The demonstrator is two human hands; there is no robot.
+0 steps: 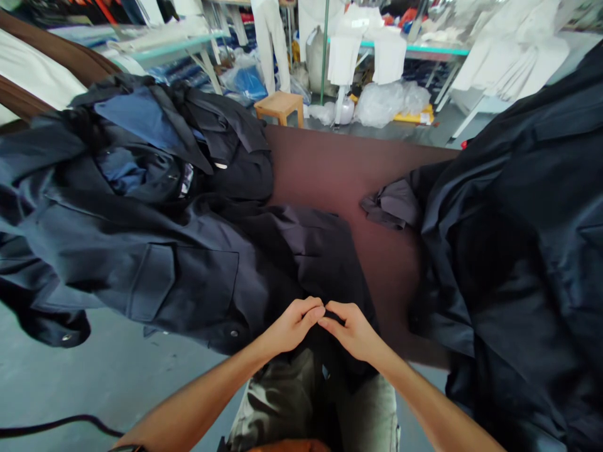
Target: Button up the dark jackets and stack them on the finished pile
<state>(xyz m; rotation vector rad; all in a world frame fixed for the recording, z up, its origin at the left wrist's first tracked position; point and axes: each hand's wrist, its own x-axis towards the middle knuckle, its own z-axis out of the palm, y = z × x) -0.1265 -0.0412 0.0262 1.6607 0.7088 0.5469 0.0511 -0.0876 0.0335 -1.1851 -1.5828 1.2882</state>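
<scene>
A dark navy garment [202, 263] with a flap pocket lies over the near edge of the brown table and hangs down toward my lap. My left hand [298, 323] pinches its dark cloth near the edge. Close beside it, fingertips almost touching, my right hand [351, 328] pinches the same cloth with thumb and forefinger. The bit between the fingertips is too small to make out. Metal snaps show on the garment's lower edge at left.
A brown table [320, 163] lies ahead. Dark garments are heaped at left [226, 125] and right [518, 220], with a grey cloth end [393, 204] sticking out. Beyond are a wooden stool [280, 103], plastic bags [386, 100] and tables with white clothes. A black cable [61, 424] lies lower left.
</scene>
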